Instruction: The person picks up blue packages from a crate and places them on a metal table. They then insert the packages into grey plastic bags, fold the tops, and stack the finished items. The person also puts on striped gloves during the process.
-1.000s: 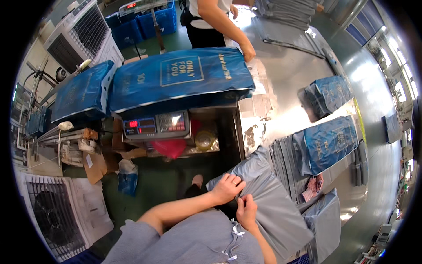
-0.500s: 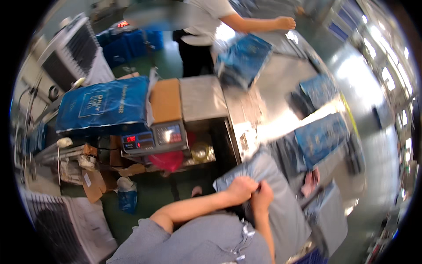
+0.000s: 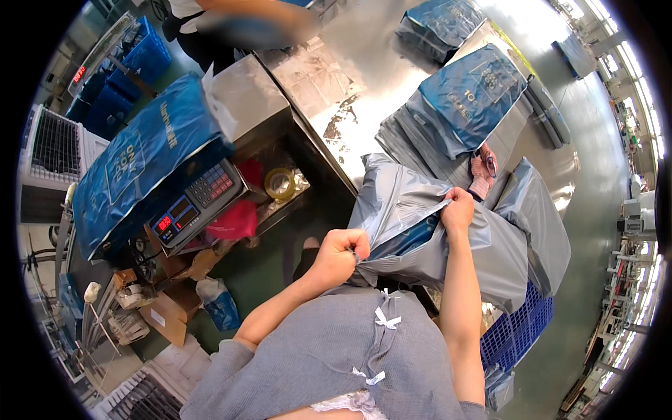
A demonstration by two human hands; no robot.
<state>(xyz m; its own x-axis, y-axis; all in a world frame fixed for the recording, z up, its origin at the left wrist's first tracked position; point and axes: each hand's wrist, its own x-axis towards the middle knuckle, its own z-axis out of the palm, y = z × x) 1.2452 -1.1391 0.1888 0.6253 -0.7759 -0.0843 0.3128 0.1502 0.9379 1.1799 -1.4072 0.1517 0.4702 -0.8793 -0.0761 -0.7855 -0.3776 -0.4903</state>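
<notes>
Well to the right of the scale (image 3: 192, 210), in front of the person, sits the grey bag (image 3: 479, 252). Its long axis slants from the end nearer the scale, at the tabletop (image 3: 371, 45) edge, to the end farthest from it, down beside the blue crate (image 3: 521, 325). What bears its weight is hidden.

The bag is smooth, slightly shiny plastic, bulging and creased, with folds fanning out from where it is gripped. A gap lies open along its near side — a blue item (image 3: 413, 236) shows within.

On the side toward the scale, the left hand (image 3: 337, 257) is clamped in a fist on the bag's edge; on the side away from it, the right hand (image 3: 458, 210) pinches the other edge, so the plastic stretches between them.

Half a second ago the hands were almost together and the bag showed only grey; now they are well apart — the blue is exposed between them. The view has swung too, so the scale stands tilted.

Farther from the scale, past the bag, lean a second bag (image 3: 539, 220) and a pink cloth (image 3: 483, 171); just right of the scale is a tape roll (image 3: 280, 183).
</notes>
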